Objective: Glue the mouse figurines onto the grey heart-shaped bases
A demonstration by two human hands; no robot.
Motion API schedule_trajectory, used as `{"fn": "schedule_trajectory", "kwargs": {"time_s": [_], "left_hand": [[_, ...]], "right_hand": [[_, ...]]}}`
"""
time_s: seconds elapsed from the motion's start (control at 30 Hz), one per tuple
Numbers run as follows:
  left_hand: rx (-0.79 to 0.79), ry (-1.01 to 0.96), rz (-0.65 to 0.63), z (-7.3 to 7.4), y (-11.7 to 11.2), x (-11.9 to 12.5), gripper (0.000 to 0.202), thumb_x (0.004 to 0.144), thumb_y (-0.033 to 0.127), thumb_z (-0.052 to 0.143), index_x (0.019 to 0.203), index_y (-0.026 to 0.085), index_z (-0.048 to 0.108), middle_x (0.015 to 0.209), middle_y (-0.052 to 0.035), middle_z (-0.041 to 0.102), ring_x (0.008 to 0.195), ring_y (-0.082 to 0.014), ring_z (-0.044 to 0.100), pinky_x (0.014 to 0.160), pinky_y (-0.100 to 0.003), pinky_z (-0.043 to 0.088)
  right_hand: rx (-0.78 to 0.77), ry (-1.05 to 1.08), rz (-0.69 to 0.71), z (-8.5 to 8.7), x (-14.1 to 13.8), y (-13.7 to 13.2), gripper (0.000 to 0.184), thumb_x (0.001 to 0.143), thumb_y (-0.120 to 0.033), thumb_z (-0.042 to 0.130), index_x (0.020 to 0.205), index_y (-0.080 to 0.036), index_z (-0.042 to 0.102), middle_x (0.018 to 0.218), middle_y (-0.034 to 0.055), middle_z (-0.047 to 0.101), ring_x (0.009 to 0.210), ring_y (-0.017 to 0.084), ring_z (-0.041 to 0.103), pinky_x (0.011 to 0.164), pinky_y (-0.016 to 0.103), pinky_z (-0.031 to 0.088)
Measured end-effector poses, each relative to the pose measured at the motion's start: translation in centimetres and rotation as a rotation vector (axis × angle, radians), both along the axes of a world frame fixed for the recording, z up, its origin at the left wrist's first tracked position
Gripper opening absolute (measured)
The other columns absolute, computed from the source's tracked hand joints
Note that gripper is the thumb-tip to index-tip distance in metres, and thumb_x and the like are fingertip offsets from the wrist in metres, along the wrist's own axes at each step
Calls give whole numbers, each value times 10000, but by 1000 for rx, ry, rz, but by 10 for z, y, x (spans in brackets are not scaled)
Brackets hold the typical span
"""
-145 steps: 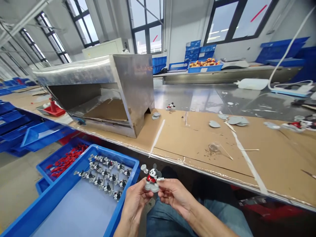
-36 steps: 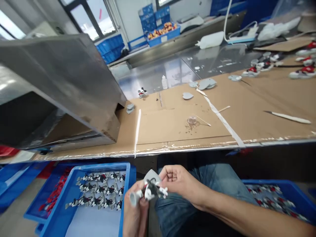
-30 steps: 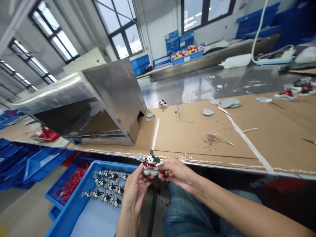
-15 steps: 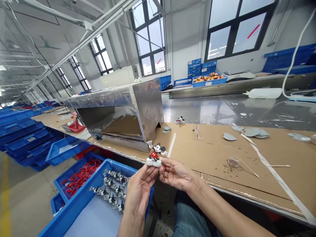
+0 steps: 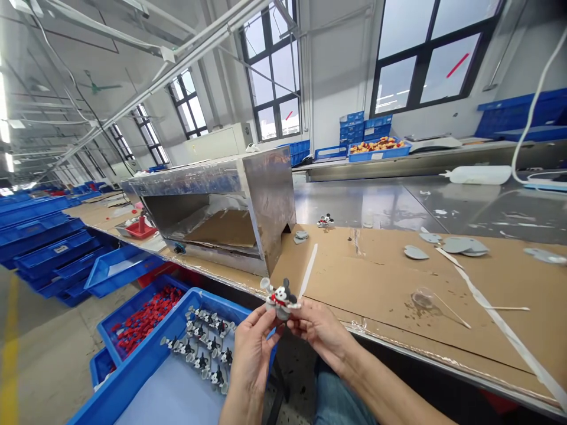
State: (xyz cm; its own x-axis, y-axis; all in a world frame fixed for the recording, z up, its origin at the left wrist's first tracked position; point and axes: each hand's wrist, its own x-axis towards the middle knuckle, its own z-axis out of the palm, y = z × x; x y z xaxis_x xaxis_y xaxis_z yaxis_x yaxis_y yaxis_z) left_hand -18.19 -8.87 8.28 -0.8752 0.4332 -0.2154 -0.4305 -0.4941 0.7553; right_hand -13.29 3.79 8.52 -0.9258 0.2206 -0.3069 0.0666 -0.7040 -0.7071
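Note:
A small mouse figurine (image 5: pixel 280 294), black and white with red, is held between both hands at the bench's front edge. My left hand (image 5: pixel 253 340) pinches it from the left, near its grey-white base. From the right, my right hand (image 5: pixel 322 332) has its fingertips closed on the figurine's other side. The figurine leans, its head and upper side facing me. Below and left, a blue tray (image 5: pixel 128 369) lined with white sheet holds several similar figurines (image 5: pixel 207 342) lying in rows.
A metal box-shaped housing (image 5: pixel 270 206) stands on the cardboard-covered bench (image 5: pixel 354 274). Grey flat pieces (image 5: pixel 465 245), a cotton swab (image 5: pixel 507 308) and a small clear dish (image 5: pixel 422 298) lie to the right. Red parts fill another blue tray (image 5: pixel 148 319). A white bottle (image 5: pixel 478 174) lies farther back.
The figurine has moved slightly down and tipped, so its upper side now faces me more. Both hands still hold it and have lowered a little.

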Motion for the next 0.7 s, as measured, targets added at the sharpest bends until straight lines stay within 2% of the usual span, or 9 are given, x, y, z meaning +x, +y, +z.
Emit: {"fn": "schedule_trajectory", "kwargs": {"time_s": [0.07,0.1,0.23,0.33,0.43,0.53,0.63,0.7], "left_hand": [[-2,29,8,-5,0,4,303,610,138,874,887,98,759,874,-106,774,762,-169,704,720,-253,578],[0,43,7,-7,-1,6,324,596,135,883,895,112,763,881,-98,773,780,-167,706,743,-247,573],[0,36,-17,-19,-16,15,454,532,146,923,961,166,774,952,-106,777,834,-196,725,768,-241,569],[-34,-20,-82,-31,-31,24,434,548,271,927,946,168,788,930,-128,780,768,-213,731,708,-258,577],[-104,12,-142,-37,-40,39,386,578,370,903,892,171,800,811,-118,778,698,-226,720,654,-285,569],[-156,121,-197,-35,-42,52,370,512,414,921,769,173,805,739,-105,765,701,-236,702,724,-342,576],[-167,261,-293,-28,-42,57,324,516,448,910,705,206,806,664,-82,745,689,-234,685,846,-439,564],[-212,306,-337,-23,-43,58,284,541,454,896,685,227,805,635,-73,735,662,-239,677,867,-483,556]], "right_hand": [[63,65,-26,-6,8,-5,326,572,-241,906,736,-87,670,681,30,703,579,91,606,592,179,473],[108,100,-40,-8,12,-7,348,568,-274,909,742,-92,670,693,29,703,605,97,604,621,189,474],[334,197,-50,-13,37,-13,346,682,-390,836,800,-118,657,710,14,677,660,115,573,663,223,451],[509,212,-32,-16,62,-12,262,746,-354,781,822,-139,651,751,8,649,715,135,569,694,252,449],[824,293,-22,-20,90,-9,115,793,-241,729,858,-159,682,796,10,625,763,146,574,727,268,438],[1069,423,-12,-23,111,-7,136,845,-204,682,972,-157,689,846,38,633,773,149,576,717,272,438],[1139,571,-44,-23,122,-6,207,896,-255,645,1061,-133,672,854,65,641,775,155,565,706,274,453],[1151,632,-77,-21,125,-6,232,906,-276,643,1072,-116,672,820,65,635,758,154,558,697,269,455]]}}
